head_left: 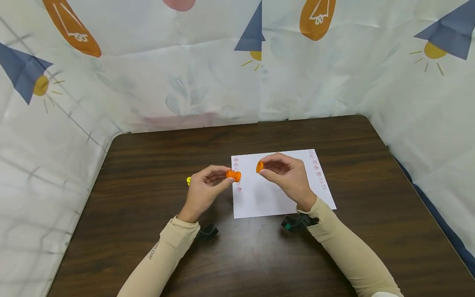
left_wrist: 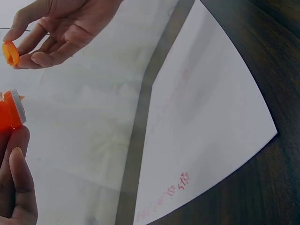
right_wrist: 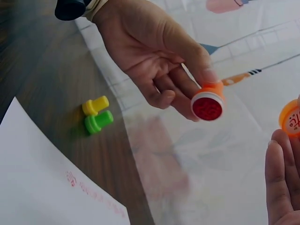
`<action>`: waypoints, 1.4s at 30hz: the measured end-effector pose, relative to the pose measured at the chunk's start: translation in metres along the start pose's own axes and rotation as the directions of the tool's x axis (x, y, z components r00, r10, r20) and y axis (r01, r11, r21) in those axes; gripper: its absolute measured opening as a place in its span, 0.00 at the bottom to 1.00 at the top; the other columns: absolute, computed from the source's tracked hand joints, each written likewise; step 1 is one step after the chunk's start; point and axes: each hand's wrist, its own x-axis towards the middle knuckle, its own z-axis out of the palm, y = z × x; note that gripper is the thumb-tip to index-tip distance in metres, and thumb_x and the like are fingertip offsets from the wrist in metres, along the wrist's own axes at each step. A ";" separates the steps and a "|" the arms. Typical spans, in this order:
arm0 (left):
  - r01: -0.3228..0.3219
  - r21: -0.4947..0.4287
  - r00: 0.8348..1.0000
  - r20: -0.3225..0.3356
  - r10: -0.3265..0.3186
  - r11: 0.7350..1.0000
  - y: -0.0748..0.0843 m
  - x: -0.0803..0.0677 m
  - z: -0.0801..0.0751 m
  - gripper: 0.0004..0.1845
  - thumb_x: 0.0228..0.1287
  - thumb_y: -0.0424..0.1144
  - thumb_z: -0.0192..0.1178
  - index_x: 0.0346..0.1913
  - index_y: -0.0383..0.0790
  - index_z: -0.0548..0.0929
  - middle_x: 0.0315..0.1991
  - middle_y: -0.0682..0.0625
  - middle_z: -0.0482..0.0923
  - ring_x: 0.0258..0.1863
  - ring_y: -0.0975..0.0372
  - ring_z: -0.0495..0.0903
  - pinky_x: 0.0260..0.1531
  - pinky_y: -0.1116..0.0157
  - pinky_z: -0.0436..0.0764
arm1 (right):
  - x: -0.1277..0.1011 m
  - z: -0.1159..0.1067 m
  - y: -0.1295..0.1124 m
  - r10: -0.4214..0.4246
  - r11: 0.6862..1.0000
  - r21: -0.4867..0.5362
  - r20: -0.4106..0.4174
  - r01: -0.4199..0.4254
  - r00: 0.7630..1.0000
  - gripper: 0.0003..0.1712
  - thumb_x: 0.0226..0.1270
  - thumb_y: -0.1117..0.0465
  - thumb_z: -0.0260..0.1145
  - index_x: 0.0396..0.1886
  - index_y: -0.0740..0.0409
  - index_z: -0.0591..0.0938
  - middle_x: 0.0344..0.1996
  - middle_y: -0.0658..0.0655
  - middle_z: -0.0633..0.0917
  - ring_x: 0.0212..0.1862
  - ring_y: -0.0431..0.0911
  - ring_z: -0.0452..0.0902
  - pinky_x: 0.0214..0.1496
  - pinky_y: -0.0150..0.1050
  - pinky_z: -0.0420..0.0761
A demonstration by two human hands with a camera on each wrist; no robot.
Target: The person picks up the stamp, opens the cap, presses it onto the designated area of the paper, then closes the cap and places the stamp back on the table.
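Note:
Above the left edge of the paper, my left hand [head_left: 202,189] pinches an orange stamp [head_left: 233,175] between thumb and fingers. Its round red face [right_wrist: 207,108], ringed in white, shows in the right wrist view. A short gap to the right, my right hand [head_left: 291,177] holds a small orange cap [head_left: 259,166] by its rim with thumb and fingertips. The cap's round end bears a printed label in the right wrist view. Stamp and cap are apart. Under both hands lies a white sheet of paper [head_left: 267,202] with small red prints down its left and right sides.
A yellow stamp [right_wrist: 96,105] and a green stamp [right_wrist: 99,122] stand side by side on the dark wooden table [head_left: 148,165], left of the paper. In the head view the left hand mostly hides them. Patterned white cloth [head_left: 208,82] hangs around the table's far side.

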 end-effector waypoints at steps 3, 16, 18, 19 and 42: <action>0.011 0.032 1.000 0.019 -0.012 0.999 -0.004 0.000 -0.001 0.16 0.60 0.32 0.75 0.51 0.37 0.87 0.50 0.41 0.88 0.45 0.68 0.87 0.52 0.72 0.87 | 0.000 -0.004 0.001 0.002 1.000 -0.001 -0.010 -0.002 1.000 0.15 0.60 0.74 0.75 0.47 0.71 0.85 0.41 0.43 0.90 0.41 0.41 0.87 0.48 0.32 0.90; 0.070 0.105 0.996 0.050 -0.076 0.992 -0.019 -0.001 -0.004 0.15 0.60 0.37 0.76 0.50 0.42 0.88 0.47 0.43 0.89 0.44 0.68 0.87 0.52 0.68 0.87 | -0.002 -0.018 0.005 0.010 1.000 0.011 -0.039 -0.009 0.999 0.16 0.59 0.76 0.75 0.48 0.73 0.84 0.42 0.43 0.90 0.42 0.39 0.88 0.49 0.31 0.89; 0.064 0.118 0.996 0.058 -0.071 0.991 -0.021 -0.001 -0.004 0.15 0.60 0.37 0.76 0.50 0.42 0.89 0.47 0.43 0.89 0.43 0.68 0.87 0.51 0.69 0.87 | -0.002 -0.020 0.005 -0.001 1.000 0.009 -0.046 0.002 0.999 0.17 0.58 0.76 0.75 0.48 0.74 0.84 0.42 0.43 0.90 0.42 0.39 0.88 0.48 0.30 0.89; 0.059 0.124 0.996 0.062 -0.067 0.991 -0.023 -0.001 -0.005 0.15 0.60 0.37 0.76 0.50 0.42 0.89 0.47 0.43 0.89 0.43 0.68 0.87 0.50 0.70 0.87 | -0.002 -0.020 0.005 -0.006 1.000 0.007 -0.047 0.007 0.999 0.17 0.58 0.77 0.74 0.48 0.74 0.84 0.42 0.43 0.90 0.42 0.39 0.88 0.48 0.30 0.89; 0.061 0.243 0.990 0.106 -0.089 0.968 -0.040 0.001 -0.005 0.15 0.59 0.37 0.76 0.49 0.41 0.89 0.46 0.44 0.91 0.39 0.67 0.86 0.46 0.72 0.86 | -0.003 -0.029 0.013 -0.029 0.999 0.013 -0.039 0.029 0.999 0.16 0.59 0.78 0.73 0.47 0.75 0.84 0.43 0.43 0.90 0.42 0.39 0.88 0.48 0.30 0.89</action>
